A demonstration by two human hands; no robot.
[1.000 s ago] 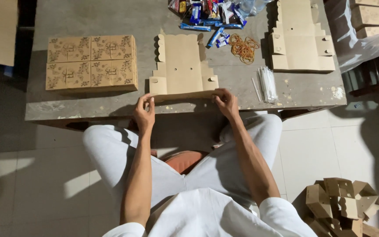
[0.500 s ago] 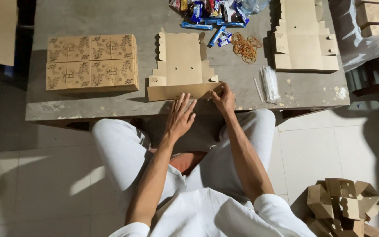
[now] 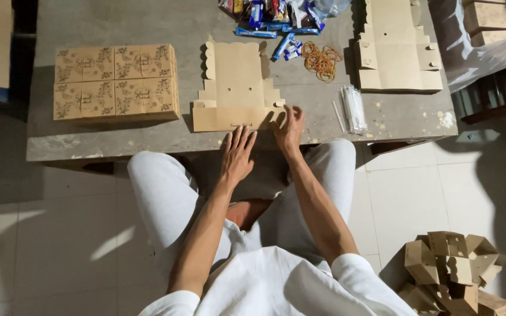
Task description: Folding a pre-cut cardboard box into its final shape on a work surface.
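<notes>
Grey counter (image 3: 147, 23) carries our flat cardboard box blank (image 3: 236, 88); our right hand (image 3: 290, 129) presses its near edge with fingers spread, our left hand (image 3: 237, 157) hovers open just beside it

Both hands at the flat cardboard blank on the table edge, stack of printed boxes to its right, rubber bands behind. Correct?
Not quite. In the head view the stack of printed boxes sits to the left of the flat cardboard blank, not the right. The rest holds: left hand and right hand are at the blank's near edge, rubber bands behind.
</notes>
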